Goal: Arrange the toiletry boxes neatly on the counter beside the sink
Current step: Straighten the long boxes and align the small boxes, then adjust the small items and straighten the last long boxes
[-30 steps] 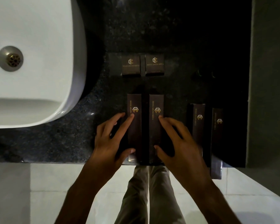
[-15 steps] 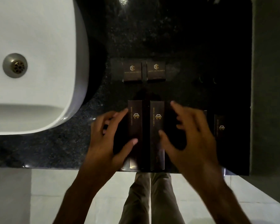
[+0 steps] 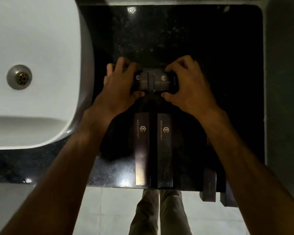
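Squaring up the two small boxes looks like the step in hand: left small box and right small box sit side by side w/ a thin gap between them, about mid-depth on the black granite surface, right of the white sink. Left hand is curled round the outer left side of its box, thumb at the near edge, fingers over the far edge; right hand mirrors it on the other box. Both pinch, neither spread flat.

Nearer the person, two long boxes, left long box and right long box, lie parallel, lengthwise, near ends reaching the front lip. Further right, two more long boxes overhang the front edge, partly hidden by the right forearm.

Next move, prob: nudge the small pair together or line them w/ the long pair below, keeping logos level, light even pressure so neither twists.

Room: plenty of bare surface behind and to the right of the small boxes; sink rim close on the left, wall bounds the right. Risk, imo: the overhanging pair could tip off to the floor if the forearm brushes them.
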Demonstrator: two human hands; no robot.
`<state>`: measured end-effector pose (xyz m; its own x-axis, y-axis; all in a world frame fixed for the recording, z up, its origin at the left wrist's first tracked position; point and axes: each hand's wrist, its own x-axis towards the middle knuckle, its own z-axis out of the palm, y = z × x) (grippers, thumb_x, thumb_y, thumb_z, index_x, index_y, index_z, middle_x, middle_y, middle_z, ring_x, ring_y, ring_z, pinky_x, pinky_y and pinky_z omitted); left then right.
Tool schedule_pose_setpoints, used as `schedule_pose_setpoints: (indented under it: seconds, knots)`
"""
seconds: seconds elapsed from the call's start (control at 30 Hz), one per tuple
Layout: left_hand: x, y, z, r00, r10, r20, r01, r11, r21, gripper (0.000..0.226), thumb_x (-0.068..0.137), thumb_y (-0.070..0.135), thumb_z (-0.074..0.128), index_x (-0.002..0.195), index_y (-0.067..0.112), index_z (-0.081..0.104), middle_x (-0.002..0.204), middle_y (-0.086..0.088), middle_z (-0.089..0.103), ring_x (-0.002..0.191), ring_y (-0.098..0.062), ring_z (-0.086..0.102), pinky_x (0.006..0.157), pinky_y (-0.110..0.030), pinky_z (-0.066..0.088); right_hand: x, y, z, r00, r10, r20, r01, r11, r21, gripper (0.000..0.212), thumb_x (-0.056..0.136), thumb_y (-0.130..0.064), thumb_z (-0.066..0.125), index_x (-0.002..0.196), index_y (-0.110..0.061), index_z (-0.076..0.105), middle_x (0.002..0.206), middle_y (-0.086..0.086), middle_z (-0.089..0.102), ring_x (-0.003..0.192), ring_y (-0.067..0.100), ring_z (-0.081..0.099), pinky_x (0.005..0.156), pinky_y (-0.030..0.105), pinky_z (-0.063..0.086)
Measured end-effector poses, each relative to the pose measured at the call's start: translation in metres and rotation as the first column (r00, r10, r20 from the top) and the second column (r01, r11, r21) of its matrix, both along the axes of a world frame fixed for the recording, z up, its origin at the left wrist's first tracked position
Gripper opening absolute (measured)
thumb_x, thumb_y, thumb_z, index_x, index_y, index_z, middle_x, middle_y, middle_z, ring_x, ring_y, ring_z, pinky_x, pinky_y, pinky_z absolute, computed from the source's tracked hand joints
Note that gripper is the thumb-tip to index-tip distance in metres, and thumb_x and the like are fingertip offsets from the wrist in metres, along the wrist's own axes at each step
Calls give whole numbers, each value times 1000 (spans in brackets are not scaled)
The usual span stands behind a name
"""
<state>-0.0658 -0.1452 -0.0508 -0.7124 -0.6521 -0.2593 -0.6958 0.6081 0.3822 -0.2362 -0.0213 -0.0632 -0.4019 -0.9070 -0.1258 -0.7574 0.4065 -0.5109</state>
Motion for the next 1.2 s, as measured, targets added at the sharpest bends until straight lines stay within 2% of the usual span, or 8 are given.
schedule_pose_setpoints:
  seconds: [0.33, 0.53, 0.63, 0.73, 0.8, 0.9, 1.03, 1.2]
  knots:
    - [-1, 2, 4, 1000, -9, -23, 9, 1000, 22, 68, 78, 31, 80, 136, 27, 47, 142, -9, 38, 125, -37, 36, 101, -58, 44, 0, 3, -6, 1000, -16, -15, 15, 999, -44, 59, 71, -24, 89, 124, -17, 63, 139, 4, 48, 127, 21, 48, 96, 22, 39]
    - [2, 6, 15, 999, 40, -25, -40, 999, 26, 81, 75, 39, 81, 144, 29, 40, 143, -11, 35, 129, -36, 34, 108, -55, 40, 11, 24, 25, 999, -18, -30, 17, 999, -41, 85, 78, -32, 83, 152, -21, 42, 152, 3, 36, 138, 17, 40, 106, 18, 34]
    - [-4, 37, 34, 950, 153, -273, -183, 979, -88, 68, 79, 39, 76, 139, 26, 47, 137, -11, 41, 125, -28, 40, 111, -31, 38, 4, 68, 50, 976, -218, -5, 206, 931, -300, 68, 86, -33, 75, 148, -23, 49, 143, 0, 46, 128, 6, 50, 101, 8, 41]
    - [-38, 85, 46, 893, 147, -425, -161, 987, 3, 47, 85, 27, 72, 128, 18, 57, 128, -9, 49, 112, -12, 49, 100, -14, 40, -20, 114, 54, 875, -474, 102, 470, 776, -420, 49, 90, -24, 74, 136, -18, 58, 125, -1, 57, 109, 1, 59, 89, 12, 48]
    - [-68, 110, 42, 909, 121, -399, -73, 989, 132, 46, 87, 24, 72, 130, 17, 56, 131, -6, 47, 109, -12, 55, 98, -18, 46, -39, 134, 43, 803, -571, 172, 593, 740, -317, 50, 87, -19, 77, 134, -15, 60, 121, 1, 60, 101, 9, 62, 81, 16, 51]
    - [-101, 127, 23, 932, 135, -337, -39, 960, 278, 58, 85, 23, 76, 136, 18, 49, 140, -3, 40, 119, -14, 55, 104, -25, 49, -57, 143, 17, 809, -544, 222, 575, 811, -107, 59, 81, -21, 84, 135, -20, 60, 122, 2, 61, 99, 15, 63, 80, 28, 57]
    - [-123, 130, -5, 946, 143, -291, -51, 952, 302, 60, 82, 22, 79, 134, 15, 51, 140, -6, 42, 120, -19, 56, 101, -35, 54, -70, 132, -8, 861, -473, 188, 496, 862, -104, 53, 76, -26, 86, 125, -26, 67, 112, -4, 62, 91, 7, 62, 73, 10, 50]
    - [-126, 131, -21, 920, 180, -348, -97, 965, 243, 41, 86, 19, 75, 123, 13, 60, 129, -7, 52, 107, -17, 61, 92, -35, 58, -72, 119, -20, 864, -484, 135, 502, 840, -206, 32, 80, -21, 83, 111, -20, 73, 104, -12, 57, 85, -11, 55, 74, -1, 43]
